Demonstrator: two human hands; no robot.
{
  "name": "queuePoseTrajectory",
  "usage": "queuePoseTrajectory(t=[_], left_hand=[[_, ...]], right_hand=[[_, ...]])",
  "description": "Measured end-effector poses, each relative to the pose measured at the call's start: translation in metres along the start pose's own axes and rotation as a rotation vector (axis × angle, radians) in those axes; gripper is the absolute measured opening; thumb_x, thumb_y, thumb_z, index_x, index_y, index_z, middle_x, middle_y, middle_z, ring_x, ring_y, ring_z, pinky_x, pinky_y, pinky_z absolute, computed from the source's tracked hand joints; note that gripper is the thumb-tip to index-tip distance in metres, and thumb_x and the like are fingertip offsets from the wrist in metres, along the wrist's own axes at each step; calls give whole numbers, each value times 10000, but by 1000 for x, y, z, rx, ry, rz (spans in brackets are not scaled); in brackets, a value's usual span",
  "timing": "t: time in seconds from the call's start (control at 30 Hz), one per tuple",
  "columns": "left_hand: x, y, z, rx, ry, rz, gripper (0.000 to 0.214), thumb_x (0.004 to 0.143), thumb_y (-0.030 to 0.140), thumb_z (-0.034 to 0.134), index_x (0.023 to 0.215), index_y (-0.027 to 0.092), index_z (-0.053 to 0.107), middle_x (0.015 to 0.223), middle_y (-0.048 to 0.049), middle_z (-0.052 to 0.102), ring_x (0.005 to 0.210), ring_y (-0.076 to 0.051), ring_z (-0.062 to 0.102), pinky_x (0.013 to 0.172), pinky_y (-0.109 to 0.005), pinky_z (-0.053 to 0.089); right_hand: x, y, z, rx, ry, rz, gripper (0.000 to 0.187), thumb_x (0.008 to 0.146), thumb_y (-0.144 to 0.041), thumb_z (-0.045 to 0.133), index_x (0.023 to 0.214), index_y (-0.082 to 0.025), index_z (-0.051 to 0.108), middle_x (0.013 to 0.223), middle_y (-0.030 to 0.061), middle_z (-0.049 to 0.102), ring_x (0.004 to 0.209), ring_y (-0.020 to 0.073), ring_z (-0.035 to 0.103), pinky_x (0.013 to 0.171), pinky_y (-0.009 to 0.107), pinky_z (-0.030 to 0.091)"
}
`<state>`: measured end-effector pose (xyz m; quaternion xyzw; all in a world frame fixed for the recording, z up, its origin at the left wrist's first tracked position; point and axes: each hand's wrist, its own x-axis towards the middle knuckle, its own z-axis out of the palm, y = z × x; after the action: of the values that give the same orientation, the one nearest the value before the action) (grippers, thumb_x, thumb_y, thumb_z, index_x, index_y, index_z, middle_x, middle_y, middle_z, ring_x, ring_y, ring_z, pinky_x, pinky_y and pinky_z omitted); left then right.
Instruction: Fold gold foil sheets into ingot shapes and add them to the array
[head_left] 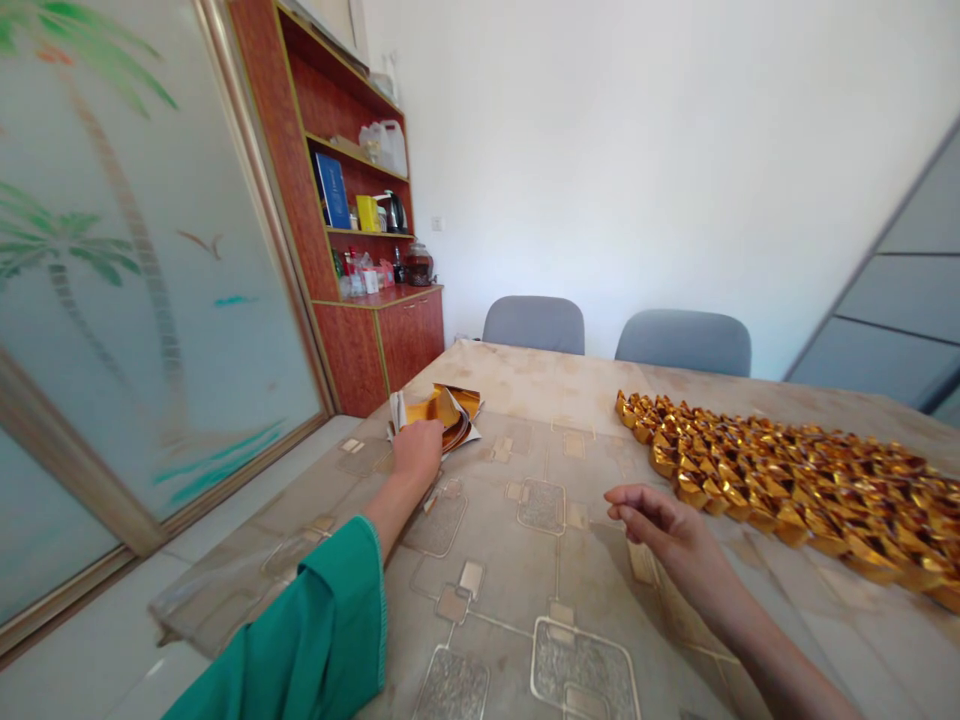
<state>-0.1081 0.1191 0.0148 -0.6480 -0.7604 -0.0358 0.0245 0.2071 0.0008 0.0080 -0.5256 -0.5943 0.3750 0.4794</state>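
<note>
My left hand (420, 447) reaches out over the left side of the table, fingers closed at the near edge of a loose pile of gold foil paper (463, 402). The sheets are gold on one face and whitish on the other, and some curl upward; the fingertips are partly hidden among them. Over the middle right of the table hovers my right hand (664, 525), with nothing in it, fingers loosely bent and the thumb a little apart. Beyond it stand many folded gold foil ingots (787, 465), packed in tight rows.
A patterned cloth (517, 560) covers the table. Two grey chairs (534, 322) stand at its far side, by a white wall. To the left are a reddish wooden cabinet (411, 335) with bottles and a kettle, and a frosted sliding door (247, 300) with painted palms.
</note>
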Motion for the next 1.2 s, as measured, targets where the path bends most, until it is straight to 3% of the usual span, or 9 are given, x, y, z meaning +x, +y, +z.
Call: queuePoseTrajectory(t=[0.13, 0.37, 0.47, 0.63, 0.83, 0.9, 1.0, 1.1, 1.2], left_hand=[[-1, 1, -2, -1, 21, -25, 346, 938, 342, 592, 1233, 162, 570, 1228, -99, 599, 1031, -229, 623, 866, -442, 543], [-6, -3, -10, -62, 142, 6, 265, 947, 319, 513, 916, 181, 737, 923, -133, 731, 911, -287, 690, 730, -338, 509], [-8, -5, -12, -86, 191, 4, 315, 961, 355, 475, 903, 182, 733, 907, -123, 736, 873, -280, 690, 702, -332, 493], [-10, -6, -14, -120, 274, -15, 288, 944, 271, 444, 906, 179, 714, 858, -126, 728, 801, -288, 685, 636, -326, 471], [-20, -6, -31, -182, 477, -60, 283, 935, 270, 423, 1104, 181, 632, 958, -119, 707, 886, -288, 666, 709, -343, 475], [-28, 0, -35, -280, 621, 97, 244, 922, 227, 454, 1086, 194, 633, 1043, -93, 694, 977, -245, 640, 812, -316, 468], [-48, 20, -31, -414, 796, 560, 218, 925, 171, 459, 977, 192, 669, 963, -76, 684, 938, -218, 605, 868, -329, 455], [-76, 47, -20, -409, 777, 922, 219, 944, 160, 464, 976, 198, 677, 868, -57, 660, 805, -188, 571, 727, -308, 447], [-104, 70, -7, -350, 702, 1192, 167, 960, 244, 502, 973, 208, 664, 818, -35, 638, 733, -167, 534, 640, -293, 406]], right_hand=[[-1, 5, -1, -10, -18, -9, 281, 763, -446, 648, 884, -197, 697, 756, 31, 667, 600, 158, 512, 539, 273, 389], [-3, -1, 0, -26, -49, -21, 258, 797, -441, 644, 868, -198, 697, 729, 18, 655, 586, 156, 513, 540, 278, 386], [-3, -1, 0, -13, -59, -15, 264, 789, -446, 656, 856, -194, 700, 719, 15, 654, 573, 151, 511, 530, 273, 388], [-2, 0, 0, 6, -69, -15, 285, 784, -459, 670, 857, -186, 706, 716, 15, 654, 570, 144, 513, 532, 266, 394], [-3, -8, 3, 46, -76, -5, 329, 765, -506, 697, 856, -191, 717, 715, 20, 665, 581, 152, 537, 533, 266, 420], [-5, -13, 3, 77, -91, 6, 343, 768, -520, 705, 880, -196, 722, 727, 23, 680, 597, 157, 557, 561, 275, 451], [-10, -21, 3, 147, -145, 56, 403, 818, -541, 666, 1053, -216, 710, 859, 50, 730, 667, 171, 607, 648, 305, 507], [-17, -26, 8, 280, -248, 116, 547, 843, -599, 615, 1251, -235, 624, 1080, 106, 728, 840, 221, 672, 740, 362, 548], [-21, -28, 15, 333, -300, 141, 559, 852, -610, 596, 1271, -241, 607, 1137, 111, 708, 957, 257, 677, 767, 380, 565]])
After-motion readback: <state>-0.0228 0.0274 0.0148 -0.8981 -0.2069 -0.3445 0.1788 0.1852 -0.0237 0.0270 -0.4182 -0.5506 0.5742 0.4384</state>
